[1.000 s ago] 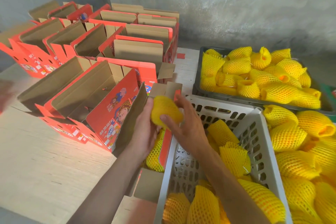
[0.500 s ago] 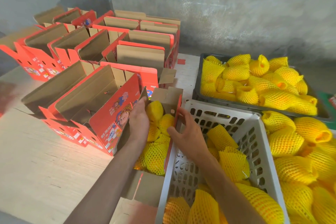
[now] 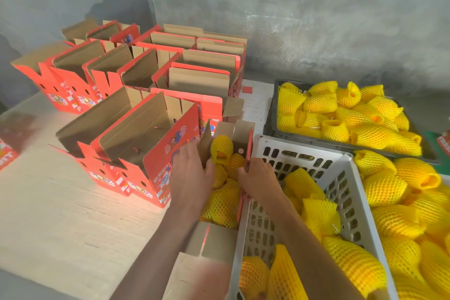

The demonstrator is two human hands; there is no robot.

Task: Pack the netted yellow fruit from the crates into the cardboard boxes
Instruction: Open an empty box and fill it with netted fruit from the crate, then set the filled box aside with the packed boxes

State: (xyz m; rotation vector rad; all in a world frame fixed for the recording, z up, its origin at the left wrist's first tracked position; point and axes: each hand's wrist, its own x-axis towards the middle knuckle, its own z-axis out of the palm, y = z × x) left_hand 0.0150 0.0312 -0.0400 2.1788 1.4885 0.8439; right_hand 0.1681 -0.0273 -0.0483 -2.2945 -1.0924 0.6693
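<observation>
While both hands work at it, the open box (image 3: 239, 136) near the middle holds netted yellow fruit (image 3: 222, 198) piled almost up to its top edge. One fruit (image 3: 221, 147) stands tall at the far end. The left hand (image 3: 191, 178) rests on the box's left wall with its fingers curled over the edge. The right hand (image 3: 259, 181) pinches the red right wall. That wall touches the white crate (image 3: 341, 187), so no gap shows there. More netted fruit lies in this crate. At 2 o'clock a dark crate (image 3: 271, 114) is heaped with fruit, and at 4 o'clock lies another pile (image 3: 399, 202). From 9 to 12 o'clock stand empty red boxes (image 3: 136, 129), packed side by side. At 8 o'clock the pale table (image 3: 60, 214) has bare room.
</observation>
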